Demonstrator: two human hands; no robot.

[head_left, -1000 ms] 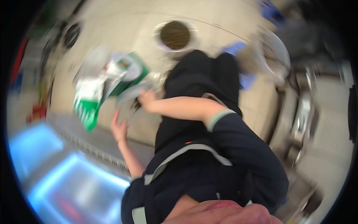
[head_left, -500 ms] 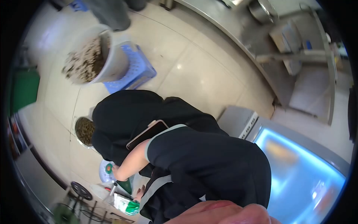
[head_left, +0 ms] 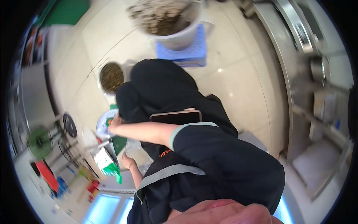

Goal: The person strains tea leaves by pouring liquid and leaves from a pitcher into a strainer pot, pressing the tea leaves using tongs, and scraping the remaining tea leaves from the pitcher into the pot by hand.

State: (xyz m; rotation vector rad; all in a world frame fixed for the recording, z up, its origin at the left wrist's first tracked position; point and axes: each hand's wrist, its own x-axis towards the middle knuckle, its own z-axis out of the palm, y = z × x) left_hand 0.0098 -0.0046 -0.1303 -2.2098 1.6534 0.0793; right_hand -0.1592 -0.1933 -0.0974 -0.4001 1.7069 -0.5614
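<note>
My right hand (head_left: 115,124) reaches across my knees, its fingers bent against a round white-and-blue item (head_left: 103,126). A small green-and-orange spot (head_left: 109,121) shows at my fingertips; what they grip is too small to make out. My left hand (head_left: 128,161) is lower down, fingers partly stretched, beside crumpled clear plastic (head_left: 137,150). A white-and-green bag (head_left: 107,163) stands close to it. Between the hands lies a dark green surface (head_left: 118,145). A phone (head_left: 176,117) rests at my lap.
A tub of dark brownish stuff (head_left: 112,77) stands on the floor beyond my knees. A large pale bucket (head_left: 175,39) with clumpy contents sits on a blue plastic stool (head_left: 199,48). A steel counter (head_left: 274,44) runs along the right. A fan (head_left: 40,142) stands left.
The view has turned, so the bucket and tub appear farther right and higher. My right hand stays by the round white-and-blue item. More of my left hand and forearm shows now.
</note>
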